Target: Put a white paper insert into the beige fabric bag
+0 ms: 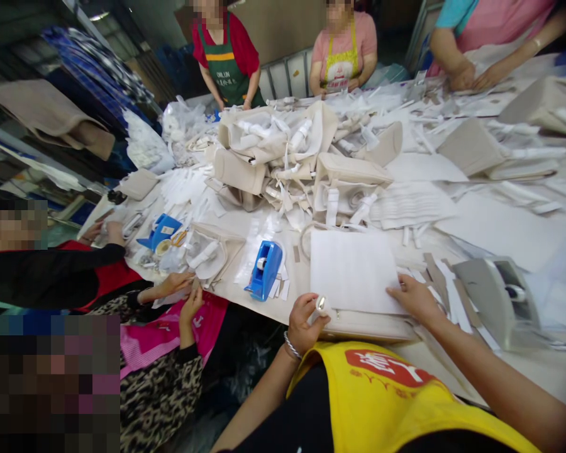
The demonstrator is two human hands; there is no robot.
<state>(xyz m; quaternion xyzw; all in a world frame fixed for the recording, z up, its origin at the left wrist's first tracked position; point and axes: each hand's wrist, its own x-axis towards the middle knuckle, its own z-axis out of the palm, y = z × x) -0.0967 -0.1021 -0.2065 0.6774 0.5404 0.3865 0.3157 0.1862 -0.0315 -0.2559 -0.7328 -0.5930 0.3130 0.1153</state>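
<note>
The left hand [305,321] is curled together around a small white roll [321,306], apparently tape, held upright just above the near edge of the surface [500,233]. The right hand [412,297] lies flat, fingers apart, pressing on the right edge of a white sheet [351,270]; it grips nothing. The sheet rests on a flat beige bag [368,325] lying at the near edge directly in front of the person. The flat hand most likely keeps sheet and bag from sliding, while the roll is kept close to the point of use.

A blue tape dispenser [264,269] stands just left of the sheet. A grey tape dispenser [500,296] sits to the right, near the forearm. A heap of beige bags [283,157] with white strips occupies the middle of the surface.

The surface is pale and covered with white sheets and paper strips. Other people work around it: two at the left side, three at the far side. The room behind is dim, with cloth hanging at the left.
</note>
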